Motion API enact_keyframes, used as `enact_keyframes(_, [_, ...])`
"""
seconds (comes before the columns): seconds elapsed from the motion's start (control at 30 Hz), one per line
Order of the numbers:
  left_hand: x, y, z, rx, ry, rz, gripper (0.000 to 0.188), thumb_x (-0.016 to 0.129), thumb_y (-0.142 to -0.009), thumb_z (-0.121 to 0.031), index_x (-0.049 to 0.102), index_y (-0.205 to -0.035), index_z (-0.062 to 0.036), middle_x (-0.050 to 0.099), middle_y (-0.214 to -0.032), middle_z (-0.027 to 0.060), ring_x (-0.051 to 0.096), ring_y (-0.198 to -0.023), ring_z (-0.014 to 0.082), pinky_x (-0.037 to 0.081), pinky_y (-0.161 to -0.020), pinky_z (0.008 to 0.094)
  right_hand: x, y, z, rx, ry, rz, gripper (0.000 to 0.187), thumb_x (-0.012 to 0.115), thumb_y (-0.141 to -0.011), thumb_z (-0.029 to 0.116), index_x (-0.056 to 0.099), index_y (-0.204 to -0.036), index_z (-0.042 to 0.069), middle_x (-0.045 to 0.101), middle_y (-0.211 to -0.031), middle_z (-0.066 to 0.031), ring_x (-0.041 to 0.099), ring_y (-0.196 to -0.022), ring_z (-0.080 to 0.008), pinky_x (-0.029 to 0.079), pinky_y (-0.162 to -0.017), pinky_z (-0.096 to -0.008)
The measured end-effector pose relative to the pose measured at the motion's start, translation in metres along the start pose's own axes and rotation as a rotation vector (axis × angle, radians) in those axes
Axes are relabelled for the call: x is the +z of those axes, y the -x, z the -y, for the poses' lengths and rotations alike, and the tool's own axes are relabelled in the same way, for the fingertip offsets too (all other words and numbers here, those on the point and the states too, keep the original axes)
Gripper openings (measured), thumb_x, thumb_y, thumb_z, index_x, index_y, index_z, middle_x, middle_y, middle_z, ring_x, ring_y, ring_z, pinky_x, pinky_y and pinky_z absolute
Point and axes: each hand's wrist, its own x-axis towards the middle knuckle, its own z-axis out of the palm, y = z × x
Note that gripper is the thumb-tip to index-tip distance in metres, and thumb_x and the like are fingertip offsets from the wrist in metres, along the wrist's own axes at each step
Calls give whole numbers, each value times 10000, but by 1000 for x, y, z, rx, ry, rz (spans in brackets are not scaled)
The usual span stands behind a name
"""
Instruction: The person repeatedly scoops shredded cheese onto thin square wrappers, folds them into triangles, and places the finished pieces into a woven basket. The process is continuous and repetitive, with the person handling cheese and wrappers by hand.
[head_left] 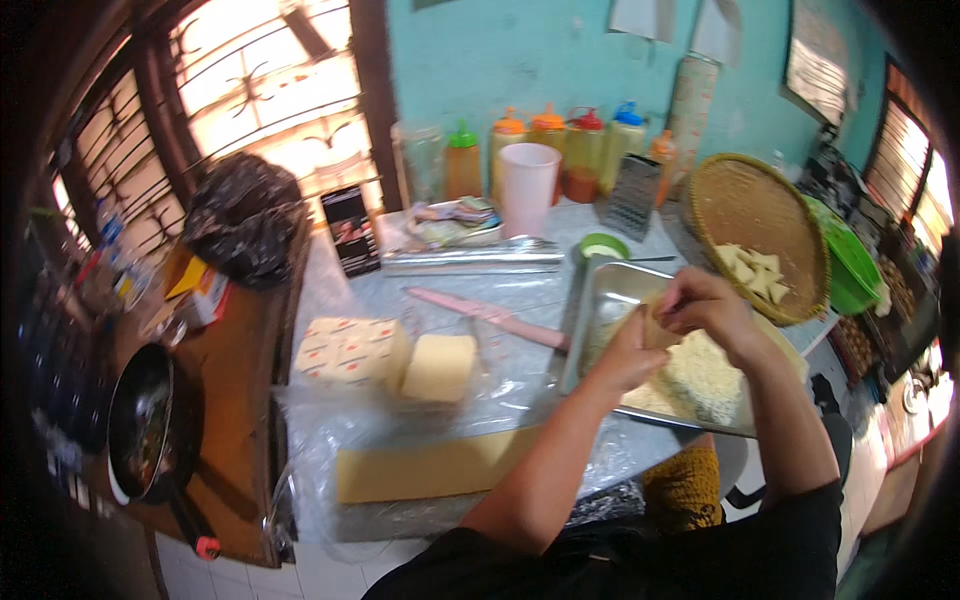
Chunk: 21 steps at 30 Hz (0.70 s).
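Note:
Over a metal tray (pixel 577 350) of pale grated cheese (pixel 705 375), both my hands are closed together. My left hand (pixel 632 355) pinches a small tan piece of dough (pixel 656 328), and my right hand (pixel 708 308) grips its upper side with bent fingers. The fingers hide much of the piece. Left of the tray lies a pink knife (pixel 490 316). A cut block of pale yellow cheese (pixel 440 366) stands beside a larger block in printed wrapping (pixel 347 352). Nearer to me, a long tan dough strip (pixel 430 466) rests on clear plastic.
A round woven basket (pixel 770 205) at the right holds several pale folded pieces (pixel 752 270). Behind are a green bowl (pixel 604 247), a grater (pixel 636 193), a foil roll (pixel 470 258), a pink cup (pixel 528 185) and several squeeze bottles. A black pan (pixel 150 425) sits far left.

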Motion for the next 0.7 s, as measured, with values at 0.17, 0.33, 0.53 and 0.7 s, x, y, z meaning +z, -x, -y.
enact_keyframes(0.17, [2,0,-7,-40,70,-51,584,571,-693,39,407,-1247,-49,553,-1076,42,564,-929,129,466,-726,250,-40,10,-16,-35,181,-323,62,574,-722,116,556,-760,71,570,-709,-21,518,-643,-86,402,-575,-219])
enact_keyframes(0.33, [0,-6,-14,-51,93,-34,515,590,-727,-12,437,-1214,-75,574,-983,20,557,-755,88,439,-584,227,-29,37,-79,157,755,-14,241,606,-721,170,668,-910,33,636,-870,-129,613,-886,-262,467,-768,-321])
enact_keyframes(0.53, [-1,-5,-14,-97,71,-26,412,614,-788,-108,464,-1171,-88,575,-962,11,554,-743,97,434,-617,234,-19,64,-85,209,773,190,264,650,-652,67,662,-914,40,615,-958,-139,587,-941,-271,455,-822,-331])
enact_keyframes(0.7, [-1,-11,-8,-66,14,-24,416,597,-764,-63,461,-1158,-69,566,-865,14,520,-624,81,408,-521,216,-15,64,-71,276,626,77,247,637,-656,20,641,-903,31,605,-929,-107,586,-911,-229,459,-812,-327])
